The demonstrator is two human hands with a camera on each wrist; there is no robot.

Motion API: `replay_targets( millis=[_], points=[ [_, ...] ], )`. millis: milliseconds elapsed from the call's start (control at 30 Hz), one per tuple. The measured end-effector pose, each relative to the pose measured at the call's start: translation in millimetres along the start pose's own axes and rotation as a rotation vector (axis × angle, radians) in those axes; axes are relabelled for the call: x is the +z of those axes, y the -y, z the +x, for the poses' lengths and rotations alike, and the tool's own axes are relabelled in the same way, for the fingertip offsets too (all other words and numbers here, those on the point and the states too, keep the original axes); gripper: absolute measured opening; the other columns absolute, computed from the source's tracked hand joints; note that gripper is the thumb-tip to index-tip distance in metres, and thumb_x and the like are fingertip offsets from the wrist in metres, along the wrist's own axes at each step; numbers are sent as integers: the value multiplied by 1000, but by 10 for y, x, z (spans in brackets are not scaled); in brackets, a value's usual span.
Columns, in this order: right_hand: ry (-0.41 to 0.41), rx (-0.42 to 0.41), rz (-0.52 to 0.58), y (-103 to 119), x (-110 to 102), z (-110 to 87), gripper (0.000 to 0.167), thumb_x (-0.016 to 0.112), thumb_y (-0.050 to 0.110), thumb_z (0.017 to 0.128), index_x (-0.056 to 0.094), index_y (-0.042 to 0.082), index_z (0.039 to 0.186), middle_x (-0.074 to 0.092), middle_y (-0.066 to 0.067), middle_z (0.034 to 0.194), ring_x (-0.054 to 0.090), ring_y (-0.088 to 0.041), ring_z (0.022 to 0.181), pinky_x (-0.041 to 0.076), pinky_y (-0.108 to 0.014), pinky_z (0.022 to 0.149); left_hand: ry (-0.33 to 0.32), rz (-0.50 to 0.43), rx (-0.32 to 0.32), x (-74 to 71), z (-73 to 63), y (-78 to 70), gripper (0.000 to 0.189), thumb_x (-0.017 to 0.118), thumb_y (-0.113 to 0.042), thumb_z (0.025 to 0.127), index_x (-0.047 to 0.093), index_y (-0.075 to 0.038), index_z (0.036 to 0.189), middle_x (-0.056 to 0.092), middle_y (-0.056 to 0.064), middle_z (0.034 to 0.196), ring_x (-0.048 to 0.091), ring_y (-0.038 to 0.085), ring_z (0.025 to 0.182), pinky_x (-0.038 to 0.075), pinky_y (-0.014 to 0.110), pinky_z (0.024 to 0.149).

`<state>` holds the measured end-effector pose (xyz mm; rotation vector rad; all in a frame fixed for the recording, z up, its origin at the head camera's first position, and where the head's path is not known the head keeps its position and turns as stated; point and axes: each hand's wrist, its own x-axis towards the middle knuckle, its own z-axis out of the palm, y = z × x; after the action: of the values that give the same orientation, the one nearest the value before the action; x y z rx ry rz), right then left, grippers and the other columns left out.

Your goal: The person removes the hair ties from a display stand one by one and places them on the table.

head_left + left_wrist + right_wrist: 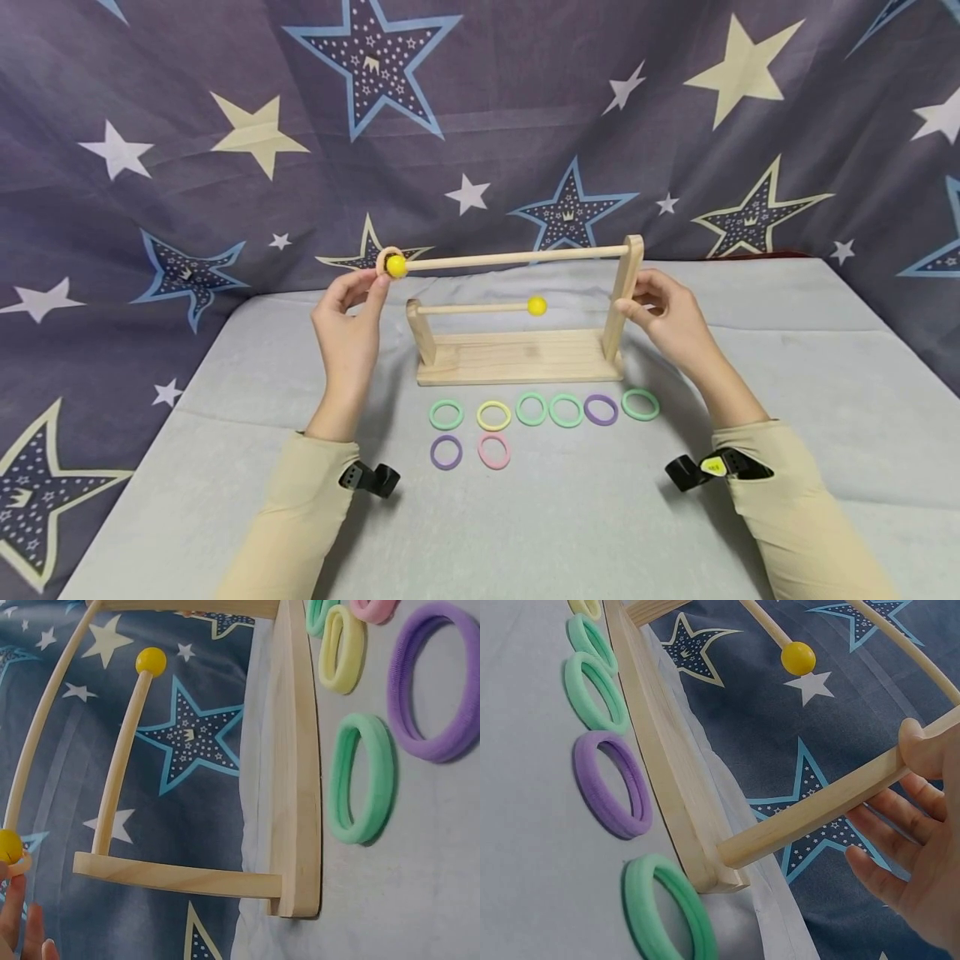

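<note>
A wooden stand (517,358) has two horizontal rods, each tipped with a yellow ball. At the left end of the upper rod (517,258), my left hand (351,321) pinches a peach hair tie (381,255) beside the yellow ball (396,267). Whether the tie encircles the rod behind the ball, I cannot tell. My right hand (670,315) holds the tall right post (817,802) between thumb and fingers. The lower rod (120,765) carries no hair tie; its ball (537,306) points right from the short left post (422,333).
In front of the stand, several hair ties lie on the grey cloth: green (446,402), yellow (480,414), purple (588,407) and pink (497,465) among them. A star-patterned curtain (525,150) hangs behind the table.
</note>
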<state>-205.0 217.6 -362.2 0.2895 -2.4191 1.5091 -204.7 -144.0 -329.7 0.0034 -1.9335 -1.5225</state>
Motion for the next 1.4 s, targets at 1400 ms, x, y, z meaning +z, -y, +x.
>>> replay_targets(
  millis=[1400],
  points=[
    [3,-5,17,-27,12,8,27,67,6,95,60,-7,117,66,-21,103,57,-3,82,45,-17,75,209,157,60,-128,-449,-124,12,77,-14,87,71,-9,97,70,-1,94,60,9,89,43,29,72]
  ],
)
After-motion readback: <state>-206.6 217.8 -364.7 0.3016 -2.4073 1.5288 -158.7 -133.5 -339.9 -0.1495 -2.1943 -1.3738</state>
